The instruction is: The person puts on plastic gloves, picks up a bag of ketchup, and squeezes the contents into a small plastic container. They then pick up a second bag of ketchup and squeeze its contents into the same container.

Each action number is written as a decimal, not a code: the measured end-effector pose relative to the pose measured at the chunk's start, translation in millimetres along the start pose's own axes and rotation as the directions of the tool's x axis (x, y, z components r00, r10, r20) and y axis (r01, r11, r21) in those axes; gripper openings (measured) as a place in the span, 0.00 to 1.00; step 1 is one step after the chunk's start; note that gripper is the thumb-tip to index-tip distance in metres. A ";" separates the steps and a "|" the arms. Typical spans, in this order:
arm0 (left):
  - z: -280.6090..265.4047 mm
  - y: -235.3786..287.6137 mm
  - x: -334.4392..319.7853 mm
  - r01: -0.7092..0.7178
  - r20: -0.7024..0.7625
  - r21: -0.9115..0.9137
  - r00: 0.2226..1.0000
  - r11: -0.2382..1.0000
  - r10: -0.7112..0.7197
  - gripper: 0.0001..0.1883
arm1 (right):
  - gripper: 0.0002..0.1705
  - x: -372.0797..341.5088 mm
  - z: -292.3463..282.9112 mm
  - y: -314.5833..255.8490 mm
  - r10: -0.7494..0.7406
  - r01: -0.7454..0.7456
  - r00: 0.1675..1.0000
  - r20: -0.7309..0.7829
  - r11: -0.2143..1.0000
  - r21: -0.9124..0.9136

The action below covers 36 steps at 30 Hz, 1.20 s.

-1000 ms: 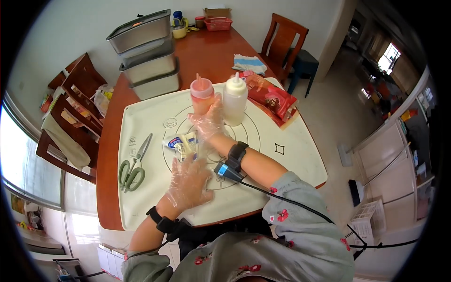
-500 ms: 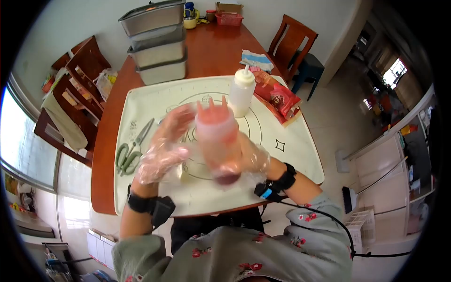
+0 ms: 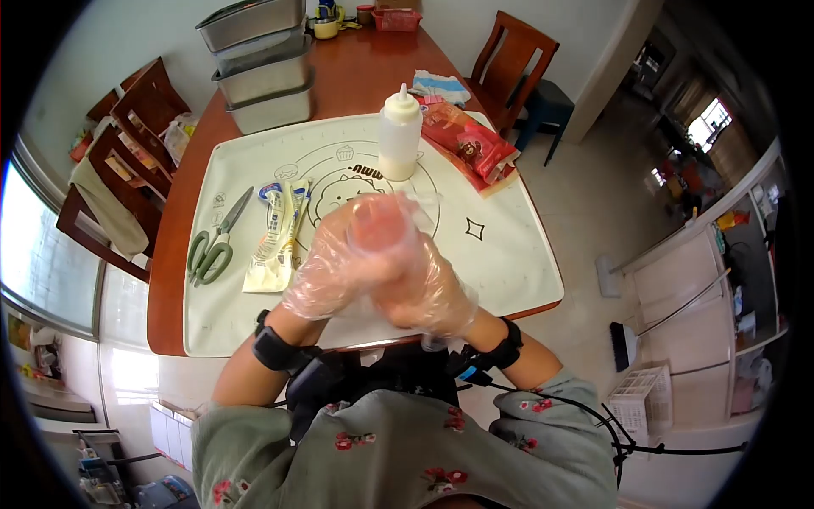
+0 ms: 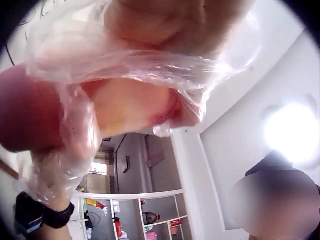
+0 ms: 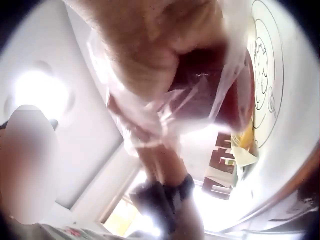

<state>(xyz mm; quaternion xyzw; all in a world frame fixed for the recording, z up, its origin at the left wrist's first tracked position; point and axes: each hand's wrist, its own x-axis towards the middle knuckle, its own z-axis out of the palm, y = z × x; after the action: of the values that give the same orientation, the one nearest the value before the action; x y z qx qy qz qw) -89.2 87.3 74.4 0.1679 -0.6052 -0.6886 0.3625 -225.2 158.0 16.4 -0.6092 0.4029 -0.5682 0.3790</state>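
Note:
Both hands, in clear plastic gloves, grip a squeeze bottle [image 3: 381, 227] with a pink cap, held over the near part of the mat. My left hand [image 3: 326, 267] wraps its upper left side; my right hand [image 3: 431, 293] holds it from the right. Most of the bottle's body is hidden by the hands in the head view. Dark red contents show through its lower end [image 5: 240, 95] in the right wrist view. Beyond them stands a clear squeeze bottle [image 3: 400, 136] with a cream cap and pale contents. Left of the hands lie white, blue and yellow packets [image 3: 278, 233].
Green-handled scissors [image 3: 212, 254] lie on the left of the printed white mat [image 3: 509, 263]. A red bag [image 3: 471, 148] rests at the mat's far right, a striped cloth [image 3: 441, 85] behind it. Stacked metal containers [image 3: 267, 76] stand at the back left.
My right hand has taken the red squeeze bottle from beside the cream-capped one and brought it toward my body. My left hand has lifted off the mat and joined it on the bottle.

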 end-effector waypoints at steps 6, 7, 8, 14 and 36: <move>-2.7 -6.9 2.5 -0.120 -0.016 0.158 0.992 0.980 0.124 0.40 | 0.48 7.6 -13.7 0.5 0.040 -0.048 0.997 -0.067 0.991 -0.123; -8.8 -3.7 6.8 -0.088 0.054 -0.008 0.995 0.996 0.088 0.44 | 0.49 3.8 -20.4 -2.7 0.136 -0.141 0.989 0.052 0.984 0.107; -13.4 0.2 9.5 -0.048 0.127 -0.170 0.989 0.984 0.070 0.47 | 0.49 1.6 -25.6 -7.8 0.192 -0.245 0.963 0.189 0.917 0.316; -18.9 10.9 2.7 -0.028 0.015 0.328 1.000 0.944 0.025 0.59 | 0.49 1.3 -10.8 -2.2 0.122 -0.130 0.989 0.084 0.986 0.100; -30.0 40.9 10.7 -0.123 0.203 0.782 0.977 0.611 -0.064 0.50 | 0.50 11.5 -27.2 27.2 0.172 -0.200 0.967 0.187 0.969 0.145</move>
<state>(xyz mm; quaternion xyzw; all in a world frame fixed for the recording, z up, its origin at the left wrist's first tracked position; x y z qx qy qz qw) -64.3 58.2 109.4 0.2266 -0.8840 -0.3585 0.1965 -253.7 136.7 -2.3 -0.5826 0.3764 -0.5059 0.5128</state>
